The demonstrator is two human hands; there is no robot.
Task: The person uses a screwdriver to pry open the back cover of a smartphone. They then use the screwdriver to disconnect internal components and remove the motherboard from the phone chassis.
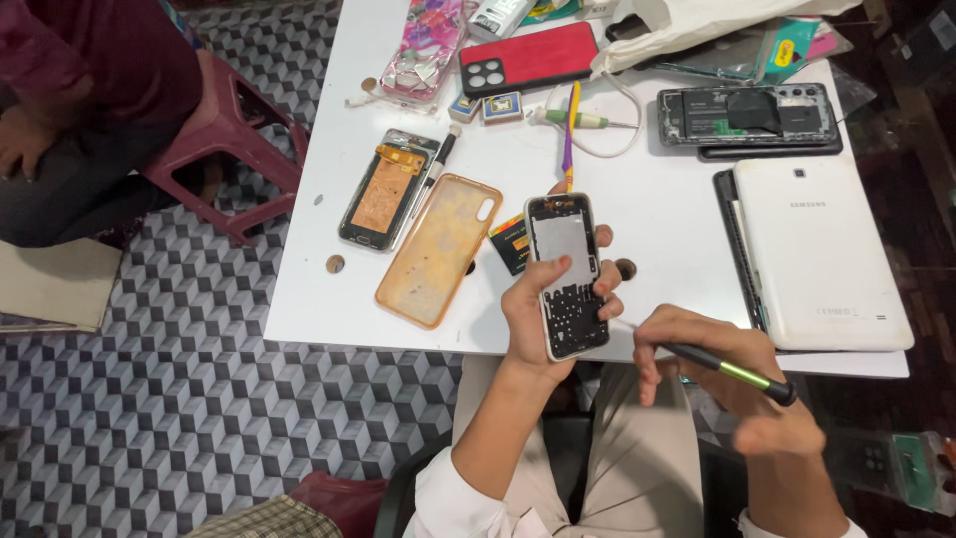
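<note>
**Opened phone held over the table edge**

Left hand (538, 319) has its grip closed around an opened phone (566, 274), fingers on its side edges; right hand (712, 354) pinches a dark screwdriver (722, 367), tip beside the phone's lower edge. Light, stiff, probably fragile inside: edge holding seems safest, above the white table (498, 179).

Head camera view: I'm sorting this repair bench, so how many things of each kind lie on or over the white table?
Opened phones: 3 (one in the left hand)
Phone cases: 3
White tablet: 1
Screwdrivers: 3 (one in the right hand)
Total: 10
</note>
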